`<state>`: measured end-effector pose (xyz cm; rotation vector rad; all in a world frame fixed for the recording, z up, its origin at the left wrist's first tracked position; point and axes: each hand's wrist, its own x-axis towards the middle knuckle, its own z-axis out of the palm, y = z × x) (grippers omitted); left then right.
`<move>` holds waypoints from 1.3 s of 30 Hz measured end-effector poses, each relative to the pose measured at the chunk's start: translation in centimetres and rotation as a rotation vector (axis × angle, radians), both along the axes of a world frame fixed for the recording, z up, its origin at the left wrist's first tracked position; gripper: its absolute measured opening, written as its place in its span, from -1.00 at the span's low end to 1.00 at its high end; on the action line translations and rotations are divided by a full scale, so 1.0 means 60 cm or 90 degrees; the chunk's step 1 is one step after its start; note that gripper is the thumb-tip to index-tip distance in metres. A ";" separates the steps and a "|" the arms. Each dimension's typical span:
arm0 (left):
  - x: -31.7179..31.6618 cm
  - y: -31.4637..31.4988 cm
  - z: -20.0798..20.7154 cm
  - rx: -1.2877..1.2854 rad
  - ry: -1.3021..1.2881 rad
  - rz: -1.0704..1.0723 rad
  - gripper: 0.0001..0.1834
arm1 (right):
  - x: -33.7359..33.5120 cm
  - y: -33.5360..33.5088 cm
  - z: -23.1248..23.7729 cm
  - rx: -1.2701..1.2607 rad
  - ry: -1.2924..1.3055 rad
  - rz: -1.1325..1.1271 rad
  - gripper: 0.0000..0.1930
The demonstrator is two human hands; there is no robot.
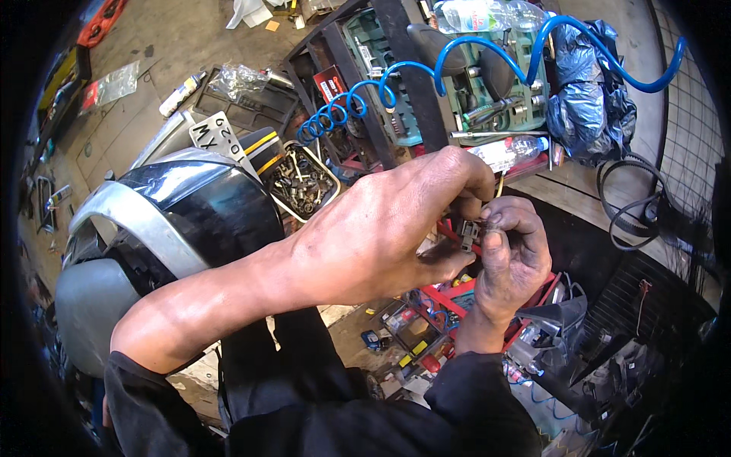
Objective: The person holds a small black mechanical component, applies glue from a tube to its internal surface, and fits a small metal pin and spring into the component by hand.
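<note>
My left hand (396,217) reaches across from the lower left, its fingers curled over and its thumb below. Close against it, my right hand (516,255) is closed, with soiled fingertips pinched together. Between the two hands is a small grey part (468,234) that looks like a clip or connector. The fingers of both hands close on it and cover much of it. Just above the right fingertips a thin yellowish strand (500,183) shows; I cannot tell whether it joins the part.
A coiled blue air hose (487,46) crosses above green tool cases (499,114). A plastic bottle (510,152) lies beyond my hands, near a dark plastic bag (586,99). A tray of small metal parts (335,183) and a motorcycle (205,198) are left; red tool trays (457,297) stand below.
</note>
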<state>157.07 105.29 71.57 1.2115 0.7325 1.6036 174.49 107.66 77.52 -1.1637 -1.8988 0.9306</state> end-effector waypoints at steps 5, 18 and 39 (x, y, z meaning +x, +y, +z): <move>-0.014 0.000 0.004 -0.008 0.101 -0.028 -0.39 | 0.003 -0.002 0.004 -0.024 -0.011 -0.002 -0.78; -0.009 -0.007 0.004 -0.017 0.138 -0.018 -0.44 | -0.002 0.000 0.026 0.102 -0.172 0.030 -0.83; -0.010 -0.007 0.003 0.033 0.166 -0.032 -0.50 | 0.003 -0.005 0.036 0.172 -0.225 0.072 -0.78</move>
